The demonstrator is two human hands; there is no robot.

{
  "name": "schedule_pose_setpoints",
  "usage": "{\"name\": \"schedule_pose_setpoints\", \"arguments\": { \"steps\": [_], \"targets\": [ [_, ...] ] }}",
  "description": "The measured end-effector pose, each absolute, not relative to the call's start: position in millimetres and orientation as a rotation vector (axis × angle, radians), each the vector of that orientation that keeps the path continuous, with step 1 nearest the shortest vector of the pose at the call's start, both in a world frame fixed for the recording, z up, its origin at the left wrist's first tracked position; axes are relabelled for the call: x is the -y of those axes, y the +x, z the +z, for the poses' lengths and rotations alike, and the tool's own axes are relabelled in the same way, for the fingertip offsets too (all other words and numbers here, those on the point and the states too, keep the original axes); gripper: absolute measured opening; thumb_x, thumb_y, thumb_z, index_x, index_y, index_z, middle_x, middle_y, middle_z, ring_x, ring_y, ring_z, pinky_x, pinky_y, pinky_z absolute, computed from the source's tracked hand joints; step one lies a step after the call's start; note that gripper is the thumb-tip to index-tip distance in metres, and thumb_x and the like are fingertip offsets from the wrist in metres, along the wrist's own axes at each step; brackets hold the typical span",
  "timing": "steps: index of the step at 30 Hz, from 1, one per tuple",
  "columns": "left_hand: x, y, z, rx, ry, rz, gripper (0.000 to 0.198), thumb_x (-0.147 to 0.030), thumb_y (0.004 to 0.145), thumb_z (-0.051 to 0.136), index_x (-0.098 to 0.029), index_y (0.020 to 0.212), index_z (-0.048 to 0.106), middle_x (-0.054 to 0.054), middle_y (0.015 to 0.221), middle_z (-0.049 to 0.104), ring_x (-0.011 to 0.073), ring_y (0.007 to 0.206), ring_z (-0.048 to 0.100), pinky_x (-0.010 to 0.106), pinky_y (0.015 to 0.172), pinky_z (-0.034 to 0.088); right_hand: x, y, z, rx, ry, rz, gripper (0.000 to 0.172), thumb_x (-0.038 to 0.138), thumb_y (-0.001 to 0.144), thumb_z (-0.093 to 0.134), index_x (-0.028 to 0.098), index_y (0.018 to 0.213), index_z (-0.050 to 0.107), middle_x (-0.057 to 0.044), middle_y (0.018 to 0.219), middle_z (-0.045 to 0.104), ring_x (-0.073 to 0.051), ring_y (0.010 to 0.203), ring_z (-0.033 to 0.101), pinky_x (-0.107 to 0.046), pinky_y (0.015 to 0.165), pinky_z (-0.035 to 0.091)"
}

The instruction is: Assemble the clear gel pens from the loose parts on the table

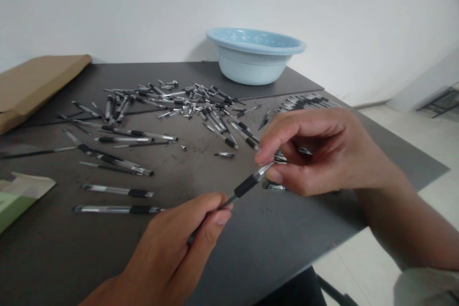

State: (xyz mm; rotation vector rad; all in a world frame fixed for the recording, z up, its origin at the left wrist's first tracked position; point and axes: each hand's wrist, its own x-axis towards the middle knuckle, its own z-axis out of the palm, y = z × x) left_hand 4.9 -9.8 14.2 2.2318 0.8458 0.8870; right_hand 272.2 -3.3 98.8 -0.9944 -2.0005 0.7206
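Observation:
My left hand [190, 244] is closed around a thin dark pen refill [228, 202], most of it hidden inside my fingers. The refill runs up into a short pen front piece with a black grip [245, 185]. My right hand [315, 148] pinches the silvery, clear end of that piece between thumb and fingertips. Left of my hands, a clear pen with a black grip [118, 209] lies on the dark table, and another pen [117, 191] lies just behind it. A tiny cone tip [183, 147] and a short clear pen part [224, 154] lie farther back.
A loose heap of pens and pen parts [201, 100] spreads across the table [201, 172]. Neatly lined-up pens [308, 101] lie behind my right hand. A light blue basin [254, 64] stands at the back, a brown cardboard piece [39, 83] at left, a green box [17, 201] in front.

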Motion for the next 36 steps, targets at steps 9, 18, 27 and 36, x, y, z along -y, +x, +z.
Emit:
{"name": "schedule_pose_setpoints", "arguments": {
  "steps": [9, 18, 27, 36],
  "targets": [
    [9.8, 6.7, 15.5, -0.816, 2.111, 0.778, 0.021, -0.028, 0.108, 0.047, -0.026, 0.098, 0.065, -0.009, 0.070, 0.074, 0.0096, 0.055, 0.067, 0.018, 0.058, 0.050, 7.3, 256.2, 95.9, 1.853, -1.002, 0.861, 0.017, 0.032, 0.084, 0.088, 0.024, 0.100, 0.086, -0.003, 0.084, 0.079, -0.014, 0.068, 0.064, -0.025, 0.049, 0.043],
    [15.5, 6.7, 10.6, -0.768, 1.979, 0.684, 0.024, -0.027, 0.113, 0.038, -0.026, 0.103, 0.061, -0.006, 0.085, 0.080, 0.0103, 0.072, 0.074, 0.020, 0.066, 0.055, 2.8, 244.7, 71.7, 1.713, -0.843, 1.042, 0.047, 0.060, 0.085, 0.082, 0.029, 0.121, 0.081, -0.007, 0.124, 0.078, -0.024, 0.112, 0.071, -0.033, 0.086, 0.059],
    [19.3, 8.1, 18.5, -0.693, 1.905, 0.599, 0.035, -0.033, 0.115, 0.033, -0.020, 0.101, 0.062, 0.004, 0.093, 0.083, 0.0153, 0.083, 0.080, 0.025, 0.074, 0.059, 7.7, 226.6, 55.3, 1.468, -0.851, 1.155, 0.019, 0.044, 0.081, 0.090, 0.036, 0.097, 0.085, 0.002, 0.103, 0.084, -0.021, 0.114, 0.075, -0.030, 0.104, 0.057],
    [19.6, 10.5, 17.2, -0.620, 1.785, 0.598, 0.033, -0.039, 0.116, 0.030, -0.019, 0.104, 0.054, 0.014, 0.096, 0.084, 0.0193, 0.081, 0.081, 0.026, 0.073, 0.063, 11.0, 227.5, 47.2, 1.526, -0.919, 1.296, 0.027, 0.043, 0.103, 0.062, 0.035, 0.118, 0.083, -0.005, 0.131, 0.079, -0.027, 0.137, 0.064, -0.045, 0.117, 0.051]
  ]
}}
